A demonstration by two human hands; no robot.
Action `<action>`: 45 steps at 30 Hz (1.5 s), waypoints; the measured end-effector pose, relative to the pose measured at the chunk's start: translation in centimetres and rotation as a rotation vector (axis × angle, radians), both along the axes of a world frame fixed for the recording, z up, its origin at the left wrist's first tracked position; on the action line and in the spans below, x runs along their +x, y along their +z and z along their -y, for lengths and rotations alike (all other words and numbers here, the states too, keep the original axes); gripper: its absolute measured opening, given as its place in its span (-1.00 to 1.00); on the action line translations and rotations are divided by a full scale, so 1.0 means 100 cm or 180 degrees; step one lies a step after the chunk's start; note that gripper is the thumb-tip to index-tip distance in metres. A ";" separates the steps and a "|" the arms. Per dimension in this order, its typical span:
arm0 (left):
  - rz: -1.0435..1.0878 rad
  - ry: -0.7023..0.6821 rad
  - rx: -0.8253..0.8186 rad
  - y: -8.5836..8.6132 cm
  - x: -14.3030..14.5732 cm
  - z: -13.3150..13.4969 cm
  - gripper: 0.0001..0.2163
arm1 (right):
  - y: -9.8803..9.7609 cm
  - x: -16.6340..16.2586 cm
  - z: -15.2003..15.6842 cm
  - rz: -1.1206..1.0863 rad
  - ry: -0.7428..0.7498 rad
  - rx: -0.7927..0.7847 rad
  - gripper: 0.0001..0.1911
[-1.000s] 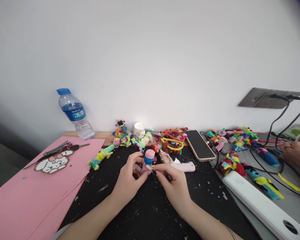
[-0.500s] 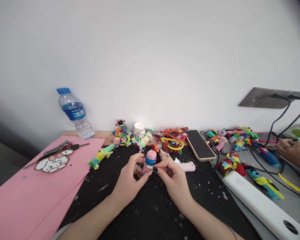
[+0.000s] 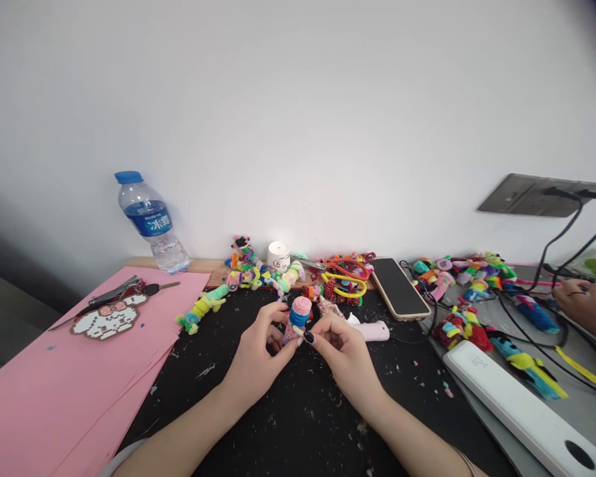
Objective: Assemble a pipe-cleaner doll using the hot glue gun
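A small pipe-cleaner figure (image 3: 300,311) stands upright between my hands, with a pink coiled top, a blue band below it and a pinkish-lilac lower part. My left hand (image 3: 255,348) is closed around its lower part from the left. On the other side, my right hand (image 3: 346,351) pinches the end of a whitish pipe-cleaner strand (image 3: 298,330) between thumb and forefinger, close against the figure. My fingers cover part of the figure's lower end. Behind my right hand lies a pale pink handled object (image 3: 372,331), partly hidden.
Pink sheets (image 3: 24,384) with a pixel-pattern piece (image 3: 104,322) cover the left. Along the wall stand a water bottle (image 3: 151,222), candle (image 3: 279,256), scissors (image 3: 350,285) and phone (image 3: 401,288). Right are pipe-cleaner figures (image 3: 526,364), a white power bank (image 3: 521,411), cables and another person's hand (image 3: 583,301).
My hands keep nearly the same hold on the figure. The whitish strand shows slightly more between my fingertips. The whole view has shifted slightly.
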State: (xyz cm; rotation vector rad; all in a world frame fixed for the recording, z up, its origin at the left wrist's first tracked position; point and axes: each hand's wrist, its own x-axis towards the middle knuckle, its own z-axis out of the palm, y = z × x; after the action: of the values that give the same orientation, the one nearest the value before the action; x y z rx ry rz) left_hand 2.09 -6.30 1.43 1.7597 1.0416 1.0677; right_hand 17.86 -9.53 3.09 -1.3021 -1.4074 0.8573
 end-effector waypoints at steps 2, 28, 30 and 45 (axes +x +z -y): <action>0.0008 0.0021 -0.0010 0.000 0.000 -0.001 -0.61 | 0.001 0.000 0.000 -0.0032 0.0041 -0.0028 -0.83; 0.0194 -0.0264 -0.0018 0.006 -0.001 0.001 -0.65 | 0.006 0.002 0.001 0.0181 -0.0051 0.0046 -0.85; 0.0272 -0.0336 -0.0140 0.006 0.000 0.001 -0.65 | 0.004 0.003 0.000 0.0293 -0.0157 0.0102 -0.88; 0.0565 -0.0061 -0.0566 0.003 0.004 0.001 -0.64 | 0.004 0.001 0.010 0.1355 -0.0536 0.1029 -0.87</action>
State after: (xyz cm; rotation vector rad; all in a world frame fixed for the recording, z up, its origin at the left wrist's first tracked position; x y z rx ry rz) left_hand 2.44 -6.43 1.76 1.5022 0.9761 1.0643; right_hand 17.92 -10.55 3.51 -1.3718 -1.6530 0.2283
